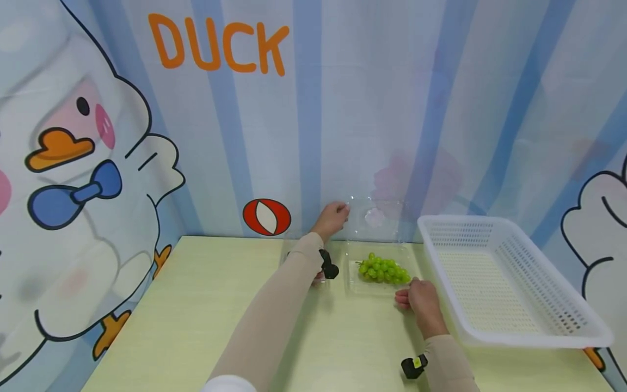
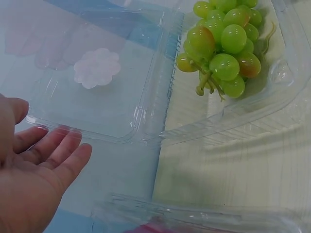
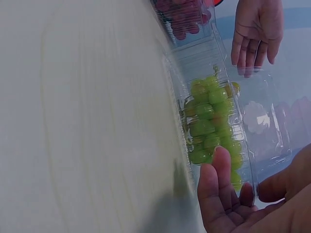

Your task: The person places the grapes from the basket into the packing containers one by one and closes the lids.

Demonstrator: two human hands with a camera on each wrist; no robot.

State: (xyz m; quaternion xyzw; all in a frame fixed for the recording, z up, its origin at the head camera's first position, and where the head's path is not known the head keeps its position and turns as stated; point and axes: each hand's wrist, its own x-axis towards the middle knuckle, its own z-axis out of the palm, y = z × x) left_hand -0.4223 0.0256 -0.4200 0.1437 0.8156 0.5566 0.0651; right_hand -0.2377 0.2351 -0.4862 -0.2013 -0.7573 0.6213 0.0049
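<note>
A bunch of green grapes [image 1: 382, 269] lies in a clear plastic clamshell box [image 1: 352, 288], with its transparent lid [image 1: 377, 218] raised at the back against the curtain. My left hand [image 1: 332, 220] is at the lid's left edge; its fingers [image 2: 63, 145] are extended and seem to touch the rim. My right hand [image 1: 423, 302] is by the front right corner of the box. In the right wrist view, its loosely bent fingers [image 3: 214, 189] overlap the box's end, with the thumb apart; whether they touch the plastic I cannot tell.
A second clear box with dark red grapes [image 3: 182, 17] stands left of the first, mostly behind my left forearm in the head view. A white perforated plastic basket [image 1: 539, 341] stands on the right of the pale table [image 1: 186, 326]. A duck-printed curtain [image 1: 343, 109] hangs behind.
</note>
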